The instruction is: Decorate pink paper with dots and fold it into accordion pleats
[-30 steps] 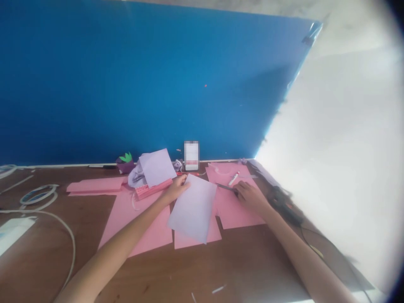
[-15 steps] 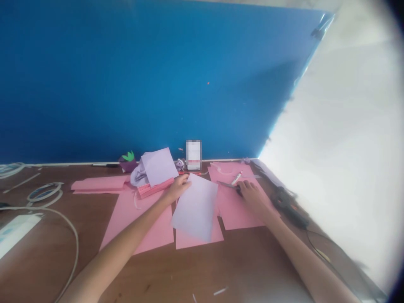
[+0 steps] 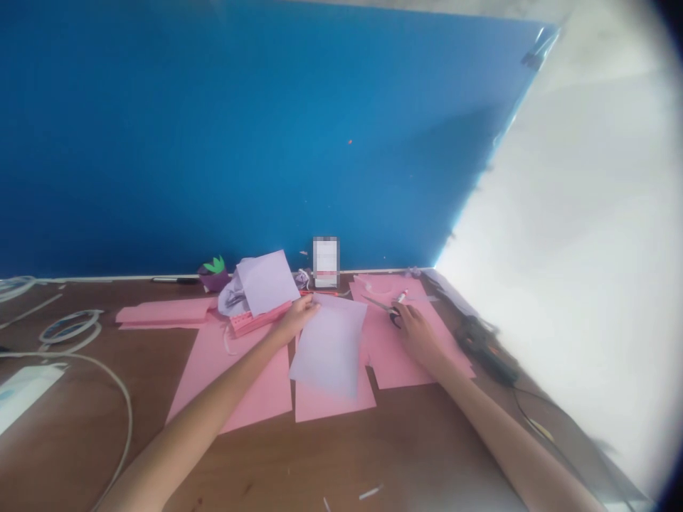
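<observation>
My left hand [image 3: 299, 316] pinches the top-left corner of a pale lilac sheet of paper [image 3: 329, 348], which hangs tilted over a smaller pink sheet. To the right, my right hand [image 3: 417, 328] has its fingers closed at the dark handles of a pair of scissors [image 3: 381, 304], whose blades point left over a large pink sheet [image 3: 405, 366]. A white marker [image 3: 402, 296] lies just beyond those fingers. Just how the fingers sit in the handle loops is hard to make out.
Left of centre, lilac paper [image 3: 269, 283] leans on a pink box-like piece [image 3: 261, 318]. Behind it sits a purple paper pot with green leaves [image 3: 214, 274]. A phone-like screen [image 3: 326, 262] stands by the blue wall. Glue gun-like tool [image 3: 488, 348] and its cord lie right; cables [image 3: 128, 405] curve left.
The scissors have turned slightly, their blades now angled further away, and more of the handle shows beside my right hand. The lilac sheet has shifted a little in my left hand's grip.
</observation>
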The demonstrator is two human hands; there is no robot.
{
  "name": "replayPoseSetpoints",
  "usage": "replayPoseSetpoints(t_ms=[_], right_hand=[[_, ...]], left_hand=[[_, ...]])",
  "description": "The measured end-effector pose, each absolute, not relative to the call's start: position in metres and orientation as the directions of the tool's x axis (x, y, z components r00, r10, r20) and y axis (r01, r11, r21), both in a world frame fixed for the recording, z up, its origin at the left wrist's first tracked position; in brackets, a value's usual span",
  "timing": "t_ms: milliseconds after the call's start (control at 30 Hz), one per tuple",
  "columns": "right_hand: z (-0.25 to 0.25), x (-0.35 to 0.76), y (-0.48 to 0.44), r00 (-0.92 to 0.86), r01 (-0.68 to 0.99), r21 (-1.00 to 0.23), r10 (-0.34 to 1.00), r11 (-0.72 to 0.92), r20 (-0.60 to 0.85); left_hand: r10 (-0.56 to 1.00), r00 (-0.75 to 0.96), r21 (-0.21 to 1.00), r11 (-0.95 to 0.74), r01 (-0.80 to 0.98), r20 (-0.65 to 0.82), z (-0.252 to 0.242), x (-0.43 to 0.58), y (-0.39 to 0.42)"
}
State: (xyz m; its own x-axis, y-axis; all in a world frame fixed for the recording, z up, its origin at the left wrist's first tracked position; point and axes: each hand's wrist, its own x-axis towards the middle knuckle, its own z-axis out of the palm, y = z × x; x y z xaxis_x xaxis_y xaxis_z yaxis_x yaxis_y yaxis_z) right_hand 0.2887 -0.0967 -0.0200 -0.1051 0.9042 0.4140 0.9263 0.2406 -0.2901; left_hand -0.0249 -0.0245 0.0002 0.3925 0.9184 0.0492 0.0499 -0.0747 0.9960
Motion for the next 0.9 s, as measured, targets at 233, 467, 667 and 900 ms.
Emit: replayPoseSetpoints(t_ms=[233,467,667,900], right_hand=[[-0.013,0.283,-0.096,0.006,0.85,-0.471,0.891,0.235,0.454],[0.007,0.281,-0.104,-0.019,0.767,-0.602,0.945,0.223,0.327],[0.002,0.303,-0.098,-0.165,0.642,-0.71,0.957,0.287,0.238],[0.003,0.312,-0.101,-0.284,0.536,-0.81,0.954,0.238,0.093]], left_hand=[[0.911,0.411,0.998,-0.056,0.026,0.041,-0.004,-0.026,-0.022],[0.908,0.416,0.999,-0.048,-0.022,0.053,-0.004,-0.028,-0.022],[0.907,0.419,0.999,-0.036,-0.013,0.038,-0.005,-0.028,-0.022],[0.911,0.413,0.999,-0.023,0.045,0.002,-0.008,-0.03,-0.021]])
